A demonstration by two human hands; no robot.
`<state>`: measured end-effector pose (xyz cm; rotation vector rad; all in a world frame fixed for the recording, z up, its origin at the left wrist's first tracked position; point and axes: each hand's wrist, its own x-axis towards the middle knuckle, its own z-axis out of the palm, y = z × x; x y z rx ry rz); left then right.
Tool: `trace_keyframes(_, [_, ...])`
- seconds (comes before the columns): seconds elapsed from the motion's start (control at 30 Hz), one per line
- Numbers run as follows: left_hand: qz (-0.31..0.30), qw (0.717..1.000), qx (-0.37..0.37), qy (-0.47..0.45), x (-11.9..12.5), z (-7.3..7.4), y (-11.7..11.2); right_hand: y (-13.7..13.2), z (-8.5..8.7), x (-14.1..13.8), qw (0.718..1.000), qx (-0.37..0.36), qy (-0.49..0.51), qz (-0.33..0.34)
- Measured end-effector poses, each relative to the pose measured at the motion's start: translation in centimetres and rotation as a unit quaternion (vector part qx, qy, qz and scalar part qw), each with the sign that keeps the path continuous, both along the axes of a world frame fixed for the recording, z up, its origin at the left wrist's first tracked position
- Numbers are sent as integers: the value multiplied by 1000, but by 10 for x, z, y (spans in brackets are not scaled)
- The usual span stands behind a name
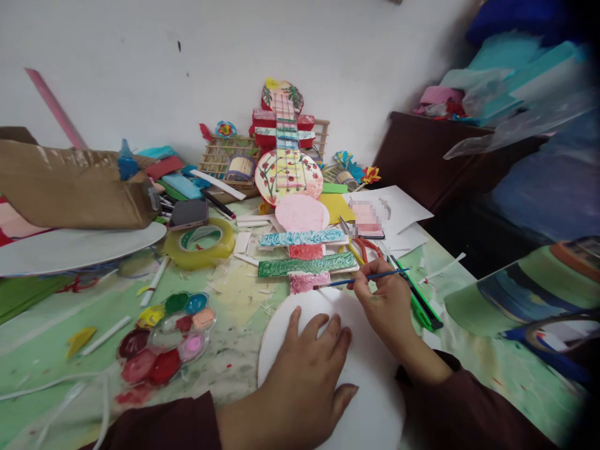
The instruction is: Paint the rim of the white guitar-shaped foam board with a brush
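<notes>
My left hand (307,369) lies flat, fingers spread, on a white round disc (375,400) at the front of the table. My right hand (387,303) pinches a thin blue paintbrush (360,280), its tip at the lowest pink block (309,282) of a painted cardboard craft. That craft has a green bar (307,265), a red block (305,251), a light-blue bar (302,238) and a pink round top (300,214). A finished decorated guitar-shaped model (287,150) leans against the wall behind it.
A flower-shaped paint palette (164,337) sits at the left front, a yellow tape roll (200,244) and a phone (189,214) behind it. A cardboard box (70,184), white papers (398,212), red-handled pliers (368,247) and a green utility knife (419,303) surround the work.
</notes>
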<state>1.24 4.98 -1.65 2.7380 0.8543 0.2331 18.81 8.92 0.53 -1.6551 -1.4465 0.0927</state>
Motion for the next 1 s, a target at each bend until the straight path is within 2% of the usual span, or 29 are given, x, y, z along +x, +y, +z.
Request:
trace_keyframes(0.4, [0,1000,8,-1,-1,-2,0,1,1,8,1000,-2,6,6])
trace_keyframes(0.67, [1,1000,6,-3,-1,-2,-1,-1,7,8,997,51,7,-63])
trace_keyframes(0.83, [3,1000,-1,-3,-1,-1,0,-2,5,9,993,82,79,13])
trace_keyframes(1.0, [2,1000,-4,-4,-1,-2,1,0,2,11,978,56,192,53])
